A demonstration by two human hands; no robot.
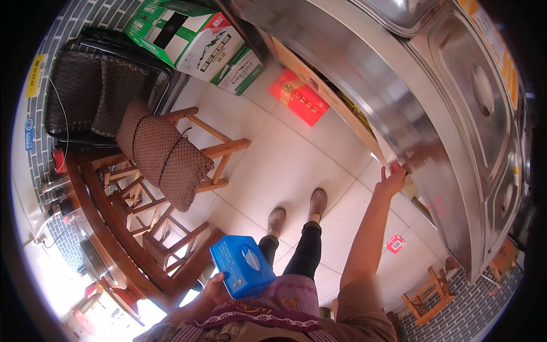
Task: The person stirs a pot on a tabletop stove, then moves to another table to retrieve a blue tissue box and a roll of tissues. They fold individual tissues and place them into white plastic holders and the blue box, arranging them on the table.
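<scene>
My left hand is shut on a blue pack of tissues with a white tissue-shaped oval on its face, held in front of my purple checked apron. My right hand reaches out to the lower edge of a stainless steel counter, its fingers at the end of a cardboard panel under the counter. Whether those fingers grip anything cannot be made out.
A red box and a red card lie on the tiled floor. Stacked cartons, a black chair, a wooden stool with a tied brown cushion and a wooden table stand left. A small stool stands lower right.
</scene>
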